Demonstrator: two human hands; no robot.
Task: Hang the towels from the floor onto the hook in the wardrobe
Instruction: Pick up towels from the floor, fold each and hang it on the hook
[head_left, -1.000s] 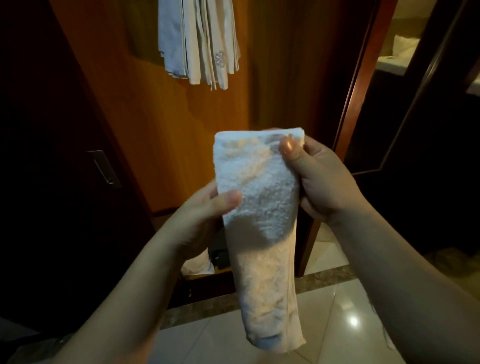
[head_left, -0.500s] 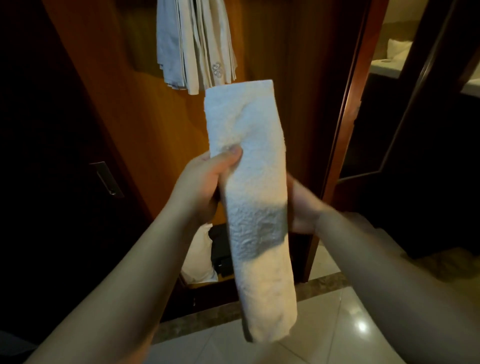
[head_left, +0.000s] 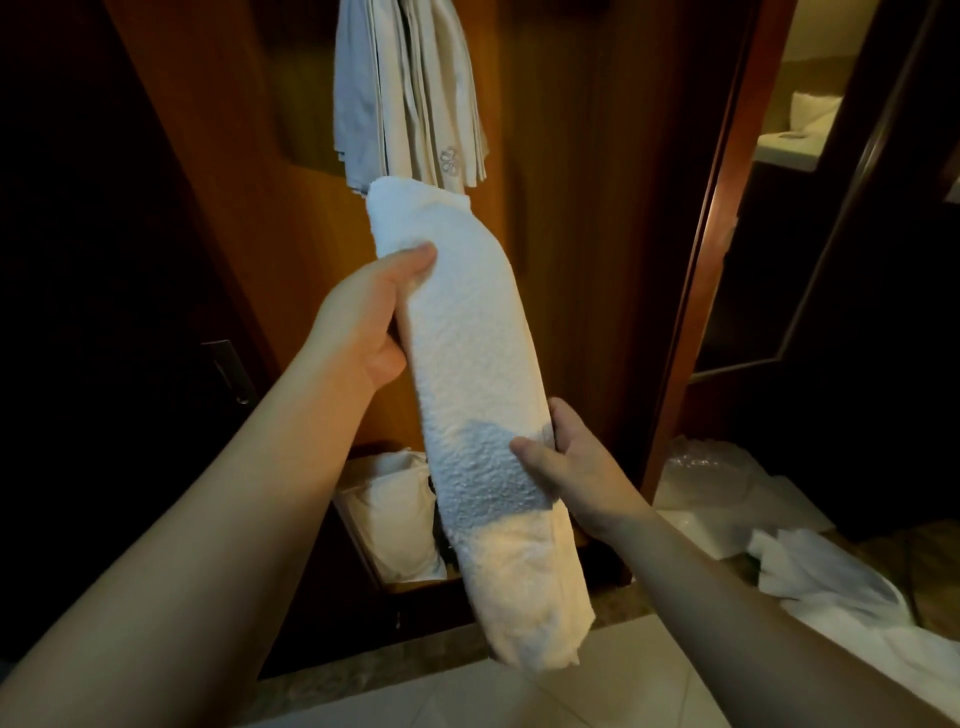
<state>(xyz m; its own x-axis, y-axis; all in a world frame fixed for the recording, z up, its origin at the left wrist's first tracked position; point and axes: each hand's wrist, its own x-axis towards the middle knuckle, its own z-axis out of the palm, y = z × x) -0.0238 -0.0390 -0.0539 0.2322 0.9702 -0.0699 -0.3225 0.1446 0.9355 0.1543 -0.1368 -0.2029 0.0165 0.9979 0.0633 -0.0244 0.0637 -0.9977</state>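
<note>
White terry towel (head_left: 467, 374) is being held up, folded long, just below the cloths (head_left: 405, 93) hanging in the wardrobe (head_left: 587, 208). Left hand (head_left: 363, 322) is gripping it near the top, right hand (head_left: 576, 467) pinching lower down. Hook is out of view, so I'd be lifting the top fold higher while supporting the bottom.

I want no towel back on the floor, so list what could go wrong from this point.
1. The folded towel is held only near its ends, by the left hand and right hand; letting go of one end could unfold it or drop it.
2. Cloths already hang above; pushing the towel up among them might knock them off. The hook itself is out of view.
</note>
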